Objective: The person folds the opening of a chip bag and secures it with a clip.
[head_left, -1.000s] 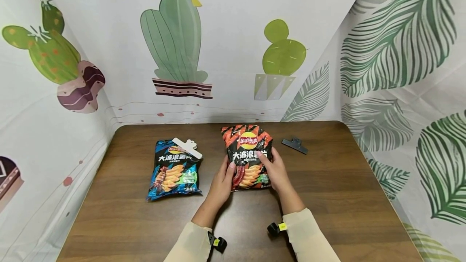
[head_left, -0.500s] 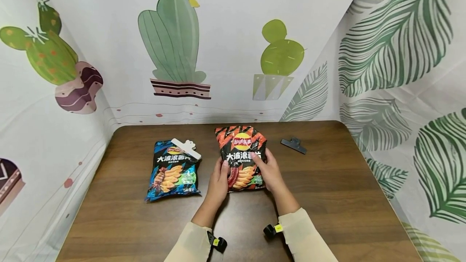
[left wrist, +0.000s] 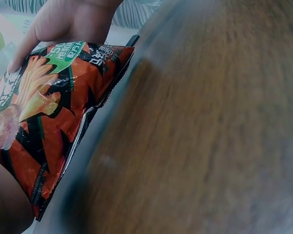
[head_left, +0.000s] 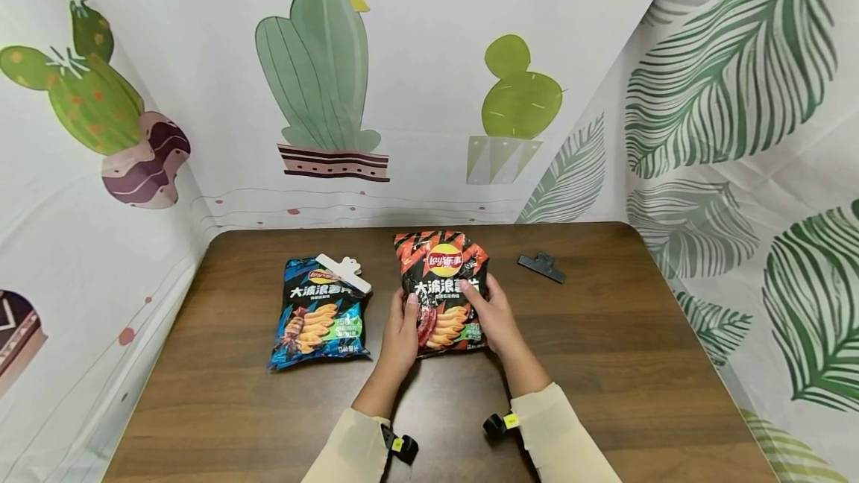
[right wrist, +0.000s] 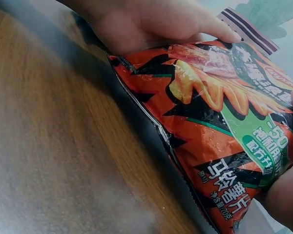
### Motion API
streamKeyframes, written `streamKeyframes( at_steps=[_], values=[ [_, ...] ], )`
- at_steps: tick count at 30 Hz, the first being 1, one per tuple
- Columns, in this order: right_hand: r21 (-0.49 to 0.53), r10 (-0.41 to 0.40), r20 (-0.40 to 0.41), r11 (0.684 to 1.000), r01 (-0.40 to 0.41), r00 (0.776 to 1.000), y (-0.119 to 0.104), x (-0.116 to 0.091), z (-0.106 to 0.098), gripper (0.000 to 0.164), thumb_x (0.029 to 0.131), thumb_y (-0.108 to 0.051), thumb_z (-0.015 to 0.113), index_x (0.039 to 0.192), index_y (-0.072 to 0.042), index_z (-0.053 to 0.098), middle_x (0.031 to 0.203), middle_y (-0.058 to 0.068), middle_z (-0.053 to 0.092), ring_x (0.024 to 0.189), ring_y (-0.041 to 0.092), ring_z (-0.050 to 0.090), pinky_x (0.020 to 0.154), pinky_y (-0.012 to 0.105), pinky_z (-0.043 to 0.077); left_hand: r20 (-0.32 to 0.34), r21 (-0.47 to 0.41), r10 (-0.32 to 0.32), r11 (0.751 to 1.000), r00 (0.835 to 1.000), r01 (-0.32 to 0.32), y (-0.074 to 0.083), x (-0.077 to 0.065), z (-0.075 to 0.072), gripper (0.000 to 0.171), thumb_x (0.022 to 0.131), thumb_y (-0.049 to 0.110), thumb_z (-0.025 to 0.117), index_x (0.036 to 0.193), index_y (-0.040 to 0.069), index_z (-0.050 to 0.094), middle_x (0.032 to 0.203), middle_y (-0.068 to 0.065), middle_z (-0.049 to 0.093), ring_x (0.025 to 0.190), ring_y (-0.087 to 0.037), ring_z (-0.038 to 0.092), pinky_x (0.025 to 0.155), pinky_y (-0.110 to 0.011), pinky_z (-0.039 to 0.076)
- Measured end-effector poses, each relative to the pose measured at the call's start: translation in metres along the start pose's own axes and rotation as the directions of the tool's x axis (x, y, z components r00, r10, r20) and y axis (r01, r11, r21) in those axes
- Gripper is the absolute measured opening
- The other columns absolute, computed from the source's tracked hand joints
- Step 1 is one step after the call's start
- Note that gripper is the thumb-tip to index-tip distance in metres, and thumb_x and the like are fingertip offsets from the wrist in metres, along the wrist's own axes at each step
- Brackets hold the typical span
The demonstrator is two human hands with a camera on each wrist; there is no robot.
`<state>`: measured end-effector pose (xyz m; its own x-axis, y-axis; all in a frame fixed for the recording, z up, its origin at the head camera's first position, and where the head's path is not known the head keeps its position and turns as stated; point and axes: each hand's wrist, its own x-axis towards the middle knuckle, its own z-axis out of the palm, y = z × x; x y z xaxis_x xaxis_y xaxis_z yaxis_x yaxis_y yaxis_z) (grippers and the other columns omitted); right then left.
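Both hands hold a red and black bag of chips [head_left: 444, 297] by its two sides, near the table's middle. My left hand [head_left: 400, 334] grips its left edge, thumb on the front. On the right edge, my right hand [head_left: 495, 315] grips with its thumb across the printed front; the other fingers are partly hidden behind. The wrist views show the bag's lower end [left wrist: 63, 122] raised off the table, with a crimped seam [right wrist: 158, 129] along it. To the left lies a blue bag of chips [head_left: 317, 319] with a white clip [head_left: 344, 273] across its top right corner.
A dark grey clip [head_left: 541, 267] lies on the wooden table [head_left: 604, 379] to the right of the red bag. Behind the table's back edge hangs a white cloth [head_left: 429, 80] printed with cacti and leaves.
The red bag, held in both hands, has shifted a little to the left. The blue bag and both clips lie as before.
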<state>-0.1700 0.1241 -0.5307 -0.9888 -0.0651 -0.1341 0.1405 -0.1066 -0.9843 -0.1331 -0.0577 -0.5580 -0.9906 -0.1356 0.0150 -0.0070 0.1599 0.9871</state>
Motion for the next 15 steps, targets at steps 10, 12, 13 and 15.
streamKeyframes(
  at_steps=[10, 12, 13, 15],
  values=[
    [-0.026, -0.003, 0.012, 1.0, 0.004, 1.0, -0.0002, -0.0006, 0.0011, 0.05, 0.1, -0.031, 0.063, 0.145, -0.014, 0.047, 0.127, 0.021, 0.062, 0.094, 0.016, 0.069, 0.081, 0.035, 0.059, -0.06, 0.001, 0.026, 1.0, 0.998, -0.026, 0.0009, -0.0004, -0.0019, 0.047, 0.108, 0.043, 0.043, 0.144, 0.012, 0.046, 0.137, -0.019, 0.06, 0.131, -0.036, 0.055, 0.11, -0.057, 0.04],
    [-0.03, -0.004, 0.011, 1.0, 0.004, 1.0, -0.0007, -0.0014, 0.0024, 0.05, 0.1, -0.031, 0.064, 0.145, -0.014, 0.047, 0.126, 0.02, 0.062, 0.093, 0.015, 0.07, 0.081, 0.035, 0.059, -0.08, -0.001, 0.028, 1.0, 0.996, -0.028, -0.001, -0.0003, -0.0021, 0.047, 0.108, 0.043, 0.043, 0.143, 0.012, 0.047, 0.138, -0.018, 0.06, 0.131, -0.035, 0.054, 0.11, -0.057, 0.04],
    [-0.035, -0.004, 0.009, 0.999, 0.005, 1.0, -0.0007, -0.0015, 0.003, 0.05, 0.1, -0.03, 0.064, 0.145, -0.013, 0.047, 0.126, 0.02, 0.063, 0.093, 0.015, 0.07, 0.08, 0.035, 0.059, -0.088, -0.002, 0.028, 1.0, 0.996, -0.028, -0.0018, -0.0003, -0.0022, 0.047, 0.108, 0.043, 0.044, 0.143, 0.012, 0.047, 0.138, -0.018, 0.06, 0.131, -0.035, 0.054, 0.11, -0.057, 0.04],
    [-0.049, -0.007, 0.008, 0.999, 0.007, 1.0, -0.0007, -0.0018, 0.0046, 0.051, 0.101, -0.03, 0.063, 0.145, -0.012, 0.047, 0.126, 0.02, 0.063, 0.092, 0.014, 0.07, 0.08, 0.034, 0.059, -0.099, -0.011, 0.023, 1.0, 0.995, -0.024, -0.0034, -0.0001, -0.0024, 0.045, 0.108, 0.043, 0.044, 0.142, 0.013, 0.048, 0.137, -0.017, 0.06, 0.131, -0.034, 0.054, 0.11, -0.056, 0.04]
  ],
)
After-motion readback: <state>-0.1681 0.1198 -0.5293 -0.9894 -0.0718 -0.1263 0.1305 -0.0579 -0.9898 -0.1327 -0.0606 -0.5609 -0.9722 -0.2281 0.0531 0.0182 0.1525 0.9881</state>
